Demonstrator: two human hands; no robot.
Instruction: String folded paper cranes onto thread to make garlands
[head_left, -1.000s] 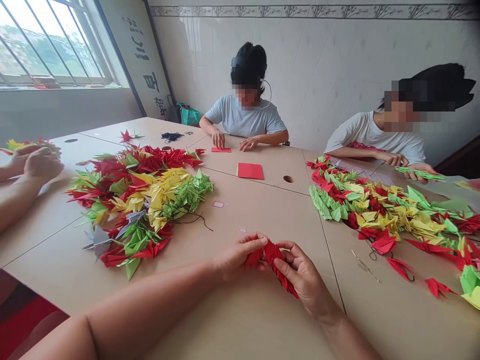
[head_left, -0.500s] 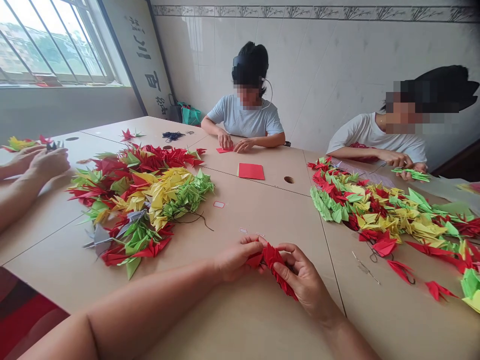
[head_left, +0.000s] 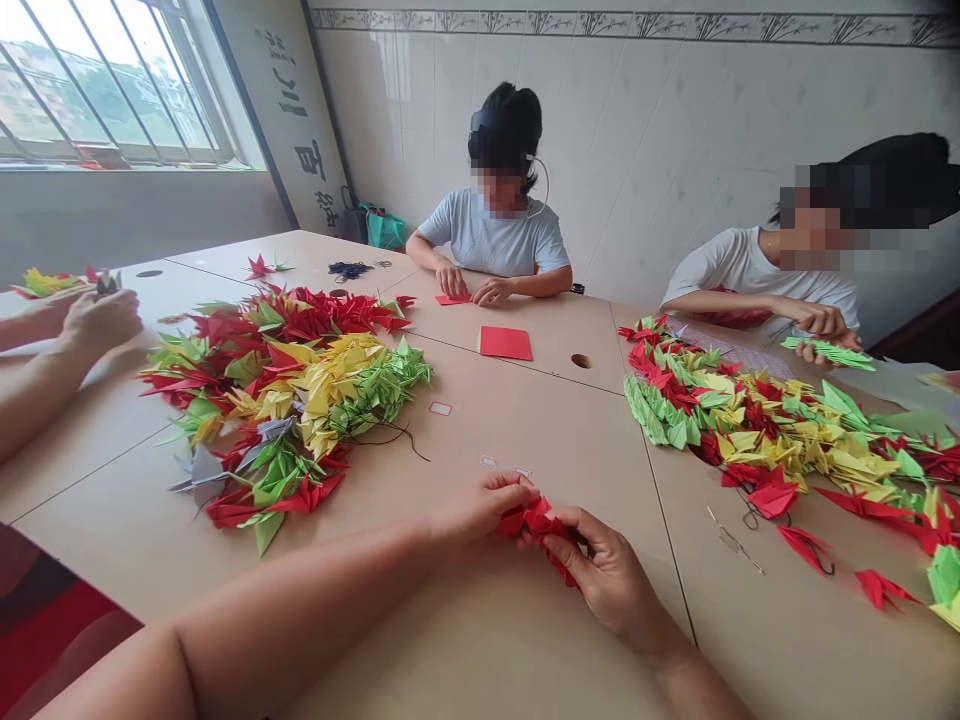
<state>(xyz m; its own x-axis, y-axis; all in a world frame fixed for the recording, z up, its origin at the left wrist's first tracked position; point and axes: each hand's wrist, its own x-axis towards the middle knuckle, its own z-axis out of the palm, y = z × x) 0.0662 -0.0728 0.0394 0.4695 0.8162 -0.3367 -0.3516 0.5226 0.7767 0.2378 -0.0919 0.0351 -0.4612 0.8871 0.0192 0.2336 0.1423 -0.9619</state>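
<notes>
A small bundle of red origami cranes (head_left: pixel 537 518) is held between my two hands, just above the table. My left hand (head_left: pixel 487 508) pinches its left end between thumb and fingers. Round its right side my right hand (head_left: pixel 600 560) is closed, thumb on top, hiding much of the lower part. Whether a thread runs through the bundle cannot be seen. Beyond my left forearm lies a large heap of red, yellow and green paper cranes (head_left: pixel 330 390), with a dark thread (head_left: pixel 409 440) trailing from it.
Two small labels (head_left: pixel 489 461) lie just past my hands. More strung cranes (head_left: pixel 780 430), a thin metal needle-like tool (head_left: pixel 735 540) and loose red cranes (head_left: pixel 881 588) are at right. Red paper squares (head_left: pixel 505 343) lie ahead. Co-workers' hands (head_left: pixel 101 318) work around the table (head_left: pixel 390 640).
My right hand has shifted slightly left and closed further over the red bundle, so less of its lower end shows. The view has moved a little. My left hand keeps its pinch.
</notes>
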